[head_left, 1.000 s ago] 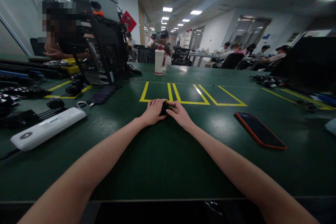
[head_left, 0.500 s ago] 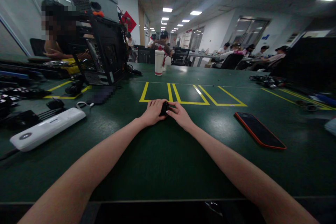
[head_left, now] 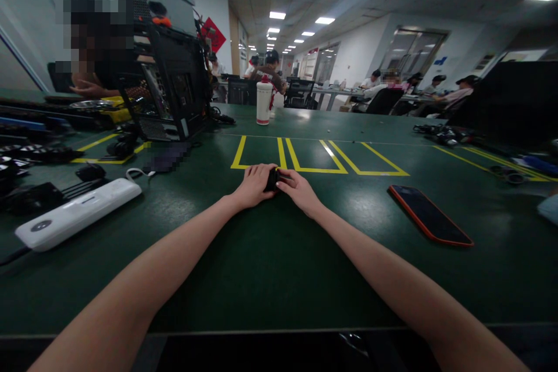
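A small black object (head_left: 272, 179) sits between my two hands near the middle of the green table (head_left: 279, 279); its kind is too covered to make out. My left hand (head_left: 256, 185) wraps round its left side, fingers over the top. On the other side, my right hand (head_left: 299, 189) pinches at its right edge with thumb and fingertips. Just beyond my fingers lie frames of yellow tape (head_left: 309, 171) stuck to the table.
An orange-edged phone (head_left: 430, 214) lies to the right. At left are a white power strip (head_left: 81, 212), dark cables and parts, and an open black computer case (head_left: 178, 87). A white cup (head_left: 263, 104) stands farther back. A person (head_left: 98, 46) sits behind the case; others work in the background.
Both hands stay round the black object in nearly the same place. The right fingers have shifted very slightly on it, and the view has moved a touch.
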{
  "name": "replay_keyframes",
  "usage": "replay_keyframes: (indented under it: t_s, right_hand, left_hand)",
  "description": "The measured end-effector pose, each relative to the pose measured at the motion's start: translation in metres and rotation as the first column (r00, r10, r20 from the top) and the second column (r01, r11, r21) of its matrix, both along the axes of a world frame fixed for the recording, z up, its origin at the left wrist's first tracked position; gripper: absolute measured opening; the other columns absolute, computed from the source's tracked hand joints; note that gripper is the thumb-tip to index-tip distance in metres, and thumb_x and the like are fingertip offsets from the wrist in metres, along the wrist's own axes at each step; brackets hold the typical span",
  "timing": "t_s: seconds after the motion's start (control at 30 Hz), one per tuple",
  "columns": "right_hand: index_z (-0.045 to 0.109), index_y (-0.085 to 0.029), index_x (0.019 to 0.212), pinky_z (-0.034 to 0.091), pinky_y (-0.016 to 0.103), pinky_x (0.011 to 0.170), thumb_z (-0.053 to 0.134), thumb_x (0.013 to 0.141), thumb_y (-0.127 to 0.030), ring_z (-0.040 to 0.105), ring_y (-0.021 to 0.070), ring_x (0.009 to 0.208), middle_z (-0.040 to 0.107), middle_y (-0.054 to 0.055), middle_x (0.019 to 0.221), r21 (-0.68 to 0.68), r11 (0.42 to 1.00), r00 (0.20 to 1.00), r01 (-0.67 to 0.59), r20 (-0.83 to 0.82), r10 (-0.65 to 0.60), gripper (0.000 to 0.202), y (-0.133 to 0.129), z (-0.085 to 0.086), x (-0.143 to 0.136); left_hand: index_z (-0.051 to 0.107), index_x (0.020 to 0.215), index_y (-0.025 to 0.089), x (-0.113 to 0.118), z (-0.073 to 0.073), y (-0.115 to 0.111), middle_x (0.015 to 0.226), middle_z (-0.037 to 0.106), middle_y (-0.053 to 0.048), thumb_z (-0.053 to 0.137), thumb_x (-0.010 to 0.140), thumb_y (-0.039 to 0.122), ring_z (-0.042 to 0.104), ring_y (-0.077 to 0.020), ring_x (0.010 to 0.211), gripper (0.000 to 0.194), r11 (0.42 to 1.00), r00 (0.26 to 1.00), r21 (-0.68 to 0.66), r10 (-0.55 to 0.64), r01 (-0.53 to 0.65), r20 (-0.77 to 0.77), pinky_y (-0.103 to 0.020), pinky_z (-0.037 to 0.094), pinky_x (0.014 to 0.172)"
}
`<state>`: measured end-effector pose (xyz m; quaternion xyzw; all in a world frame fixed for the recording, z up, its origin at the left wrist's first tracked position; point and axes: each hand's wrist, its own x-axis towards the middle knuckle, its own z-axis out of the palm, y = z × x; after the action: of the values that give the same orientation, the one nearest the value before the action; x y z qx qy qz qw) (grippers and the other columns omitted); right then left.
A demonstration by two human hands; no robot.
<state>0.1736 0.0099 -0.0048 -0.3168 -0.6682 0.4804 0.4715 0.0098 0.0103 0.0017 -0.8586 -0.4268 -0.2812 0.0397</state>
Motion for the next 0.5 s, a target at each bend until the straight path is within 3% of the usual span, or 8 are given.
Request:
replay_keyframes:
  t_s: [0.17, 0.37, 0.5]
  right_hand:
    - [0.047, -0.021, 0.096, 0.038, 0.036, 0.094, 0.060, 0.066, -0.015, 0.052, 0.0161, 0.102, 0.049, 0.002, 0.109, 0.011, 1.000, 0.999, -0.007, -0.045, 0.008, 0.034, -0.0044, 0.0020, -0.0002]
    - [0.049, -0.021, 0.091, 0.039, 0.035, 0.093, 0.058, 0.069, -0.020, 0.053, 0.0146, 0.099, 0.053, 0.001, 0.099, 0.039, 0.999, 0.998, -0.006, -0.064, 0.009, 0.023, -0.0037, 0.0022, -0.0010]
    - [0.049, -0.021, 0.097, 0.038, 0.035, 0.094, 0.059, 0.067, -0.017, 0.051, 0.0153, 0.102, 0.052, 0.003, 0.104, 0.014, 1.000, 0.997, 0.013, -0.071, -0.011, 0.031, -0.0011, 0.0018, -0.0016]
  left_hand:
    - [0.028, 0.119, 0.019, 0.0002, -0.0004, 0.0005, 0.112, 0.043, -0.009, 0.058, 0.068, 0.029, 0.039, -0.0268, 0.107, 0.060, 1.000, 1.000, 0.001, 0.002, -0.002, -0.005, -0.043, 0.026, 0.092]
    - [0.029, 0.118, 0.019, 0.0010, -0.0009, 0.0009, 0.111, 0.044, -0.009, 0.057, 0.069, 0.031, 0.039, -0.0266, 0.107, 0.058, 1.000, 1.000, 0.011, 0.004, -0.004, 0.001, -0.042, 0.027, 0.091]
    - [0.029, 0.118, 0.019, 0.0009, -0.0013, 0.0010, 0.111, 0.044, -0.009, 0.057, 0.068, 0.030, 0.039, -0.0268, 0.106, 0.059, 1.000, 1.000, 0.006, 0.007, -0.007, 0.002, -0.042, 0.028, 0.091]
